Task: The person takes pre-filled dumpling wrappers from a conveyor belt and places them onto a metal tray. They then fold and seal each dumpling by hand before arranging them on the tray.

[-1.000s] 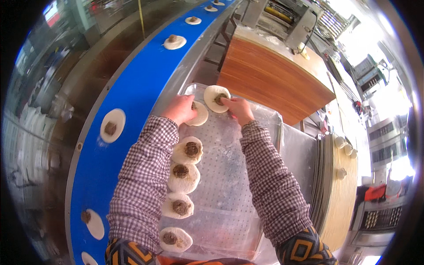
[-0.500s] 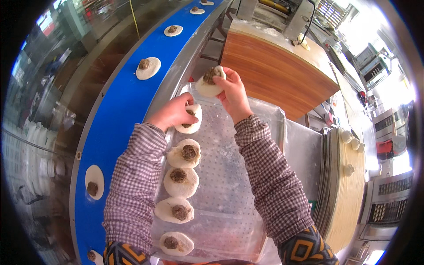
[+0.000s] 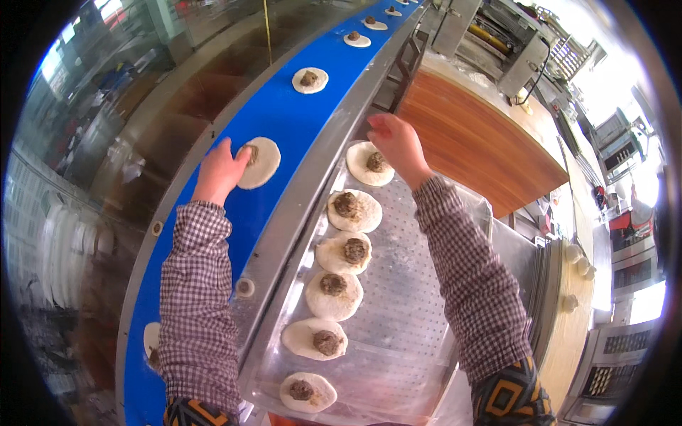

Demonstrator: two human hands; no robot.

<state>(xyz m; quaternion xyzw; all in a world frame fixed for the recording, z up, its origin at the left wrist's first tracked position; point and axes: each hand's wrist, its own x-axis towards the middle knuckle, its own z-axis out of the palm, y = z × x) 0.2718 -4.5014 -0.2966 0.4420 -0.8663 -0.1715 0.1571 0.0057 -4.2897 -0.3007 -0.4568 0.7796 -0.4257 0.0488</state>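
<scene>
On the blue belt, my left hand [image 3: 222, 172] is closed at the left edge of a flat dough round [image 3: 264, 167], its thumb against the brown filling. My right hand [image 3: 399, 147] hovers empty, fingers loosely apart, just above the farthest dough round [image 3: 362, 165] on the perforated metal tray [image 3: 405, 284]. A column of dough rounds lies down the tray's left side, among them one in the middle [image 3: 334, 304] and one at the near end [image 3: 312, 402]. Each carries a lump of brown filling.
More filled rounds sit farther up the belt [image 3: 323, 106]; another [image 3: 151, 337] is partly hidden by my left sleeve. A wooden-sided table [image 3: 483, 138] stands beyond the tray. Stacked boards [image 3: 561, 305] with small white dough pieces are at right.
My left hand has left the tray for a round on the belt. My right hand has let go of its round, which lies at the tray's far end. The view has shifted leftward.
</scene>
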